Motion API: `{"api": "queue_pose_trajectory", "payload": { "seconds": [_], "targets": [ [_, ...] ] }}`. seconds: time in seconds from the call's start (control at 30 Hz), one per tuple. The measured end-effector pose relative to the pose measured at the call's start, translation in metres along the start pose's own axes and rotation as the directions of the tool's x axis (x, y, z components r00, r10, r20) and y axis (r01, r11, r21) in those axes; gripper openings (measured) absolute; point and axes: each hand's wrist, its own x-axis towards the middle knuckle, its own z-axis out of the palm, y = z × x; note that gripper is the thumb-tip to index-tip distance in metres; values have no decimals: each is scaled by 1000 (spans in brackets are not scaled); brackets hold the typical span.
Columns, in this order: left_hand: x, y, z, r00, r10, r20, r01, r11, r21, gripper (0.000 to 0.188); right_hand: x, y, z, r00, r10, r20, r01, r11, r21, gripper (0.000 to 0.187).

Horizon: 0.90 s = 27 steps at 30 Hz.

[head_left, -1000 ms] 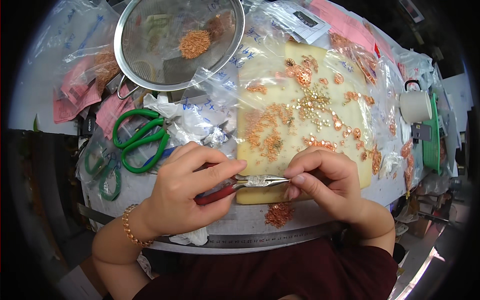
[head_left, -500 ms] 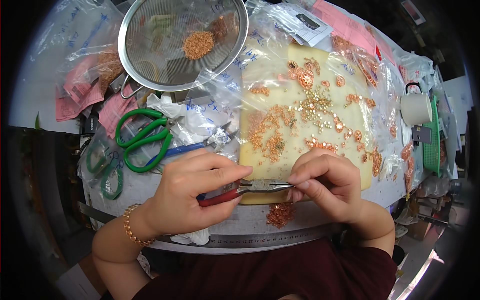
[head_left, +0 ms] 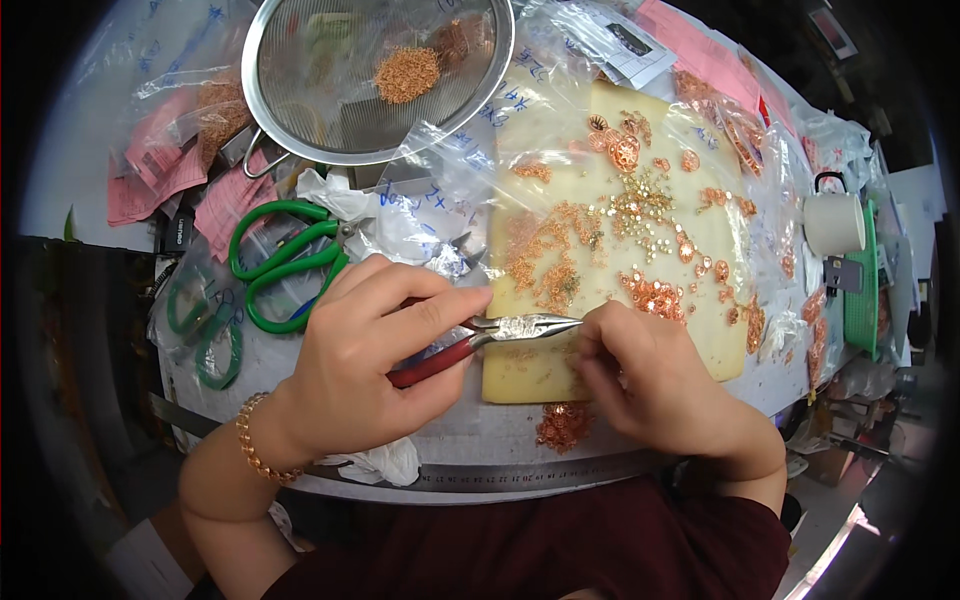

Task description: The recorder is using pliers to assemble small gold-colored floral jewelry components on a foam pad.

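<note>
My left hand is wrapped around red-handled needle-nose pliers, their metal jaws pointing right. At the jaw tips, my right hand has its fingers curled together, slightly smeared by motion. Whatever it pinches, if anything, is too small or hidden to name. Both hands are over the near part of a cream-coloured board. Copper-coloured pieces lie just beyond my right hand, and small pale-gold pieces are scattered farther back. A copper-coloured heap sits on the table between the board and me.
A metal mesh sieve holding tiny golden pieces stands at the back left. Green-handled scissors lie left of the board among clear plastic bags. A steel ruler runs along the near edge. To the right are a white mug and green basket.
The pliers have moved slightly up and now tilt up to the right. My right fingers have curled in more tightly beside the jaw tips. The whole view has shifted a little.
</note>
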Motion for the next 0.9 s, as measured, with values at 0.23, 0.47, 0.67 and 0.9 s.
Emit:
{"api": "queue_pose_trajectory", "payload": {
  "seconds": [0.23, 0.47, 0.67, 0.9],
  "targets": [
    [1, -2, -1, 1000, 18, -22, -18, 1000, 13, 50, 8, -2, 10, 1000, -23, -5, 23, 995, -99, 18],
    [1, -4, 1, 998, 32, -58, -32, 999, 0, 49, 10, -1, 12, 999, -33, 14, 34, 991, -127, 19],
    [1, -3, 1, 998, 40, -57, -39, 999, 11, 49, 8, 5, 17, 995, -96, -26, 92, 987, -132, 19],
    [0, -3, 2, 999, 4, -33, -4, 1000, 3, 42, 6, 11, 18, 992, -58, -109, 52, 997, -58, 15]
  ]
}}
